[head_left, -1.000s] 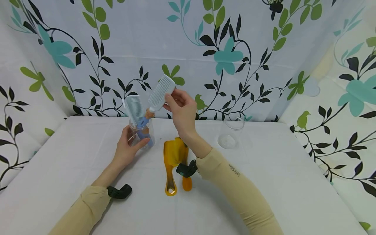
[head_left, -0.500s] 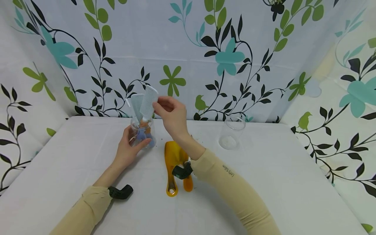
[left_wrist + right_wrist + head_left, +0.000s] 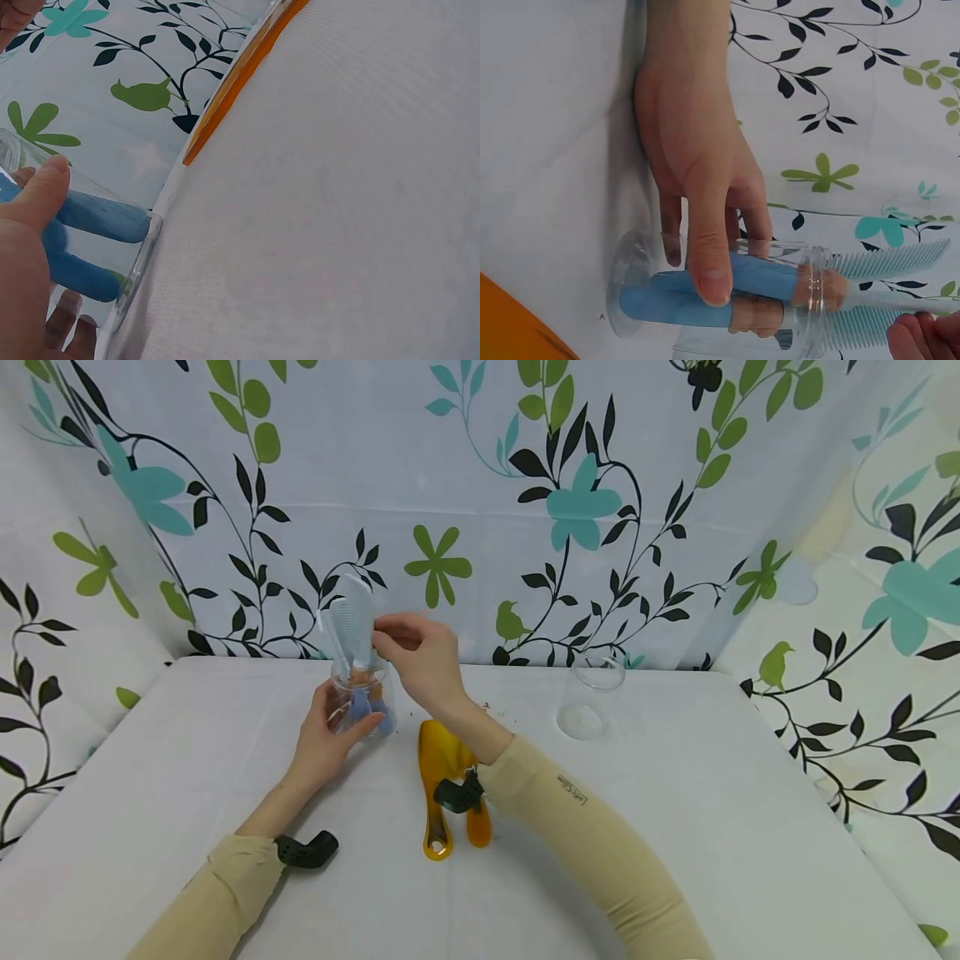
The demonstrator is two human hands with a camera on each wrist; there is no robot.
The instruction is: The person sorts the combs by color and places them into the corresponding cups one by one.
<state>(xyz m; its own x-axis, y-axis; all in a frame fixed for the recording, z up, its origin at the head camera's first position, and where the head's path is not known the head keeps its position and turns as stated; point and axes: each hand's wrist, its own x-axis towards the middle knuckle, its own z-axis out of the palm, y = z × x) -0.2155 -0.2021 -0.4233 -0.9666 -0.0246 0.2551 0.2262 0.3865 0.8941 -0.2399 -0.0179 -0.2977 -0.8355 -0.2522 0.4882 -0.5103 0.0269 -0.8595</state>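
Observation:
My left hand [image 3: 322, 739] grips a clear jar [image 3: 630, 251] round its side, thumb in front and fingers behind. The jar stands upright on the table. Inside are two combs with blue handles and brown figures; their pale toothed heads stick out above the rim. My right hand [image 3: 420, 660] pinches the edge of the nearer pale comb [image 3: 354, 622], whose handle is down in the jar. The other pale comb [image 3: 900, 259] leans beside it. Below my right wrist lie an amber comb [image 3: 435, 777] and a second amber handle [image 3: 478, 828], partly hidden by the wrist camera.
Another clear jar [image 3: 588, 722] stands upright at the back right of the white table [image 3: 675, 827]. A patterned curtain [image 3: 480, 485] rises behind the table's back edge. Small dark specks lie near the amber combs.
My right hand has moved left and down, lowering the pale comb from above into the jar. The left hand keeps its grip on the jar in the same spot.

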